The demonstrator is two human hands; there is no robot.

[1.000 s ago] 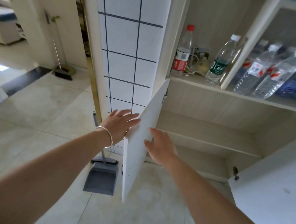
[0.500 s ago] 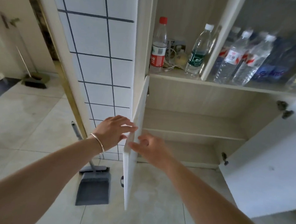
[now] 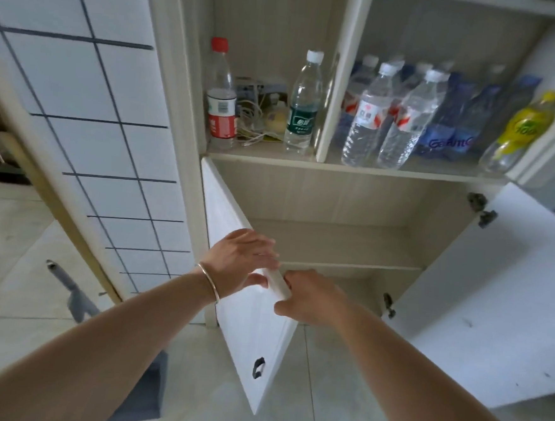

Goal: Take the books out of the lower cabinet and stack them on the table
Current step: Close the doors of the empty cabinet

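Since half a second ago the camera has tilted up and closed in on the cabinet, and the white left cabinet door (image 3: 246,306) has swung out wider, its outer face with the small dark handle (image 3: 258,367) now turned toward the viewer.

Head view: the left hand (image 3: 241,262), a thin silver bangle (image 3: 210,284) on its wrist, lies over the top edge of this door, fingers stretched across the edge and thumb on the outer face, so the edge is pinched between them. The right hand (image 3: 309,296) meets the same top edge from the inner side, its fingers curled round the door's corner, just beside the left hand. The white right cabinet door (image 3: 493,301) stands wide open with two dark hinges at its inner side. Between the doors the pale wood lower cabinet (image 3: 336,198) shows one bare middle shelf (image 3: 339,244) and a lower compartment partly hidden behind the hands; no books can be seen in the visible part, and no table is in view.

On the open shelf above stand a clear bottle with a red cap and red label (image 3: 220,94), a clear bottle with a white cap and green label (image 3: 305,103) and a tangle of white cables (image 3: 254,120) between them. Right of the divider are several clear water bottles (image 3: 384,116), a blue plastic pack (image 3: 453,124) and a yellow-labelled bottle (image 3: 525,125). On the tiled floor at left lies a grey dustpan (image 3: 145,391) beside a white wall panel with dark grid lines (image 3: 89,105).
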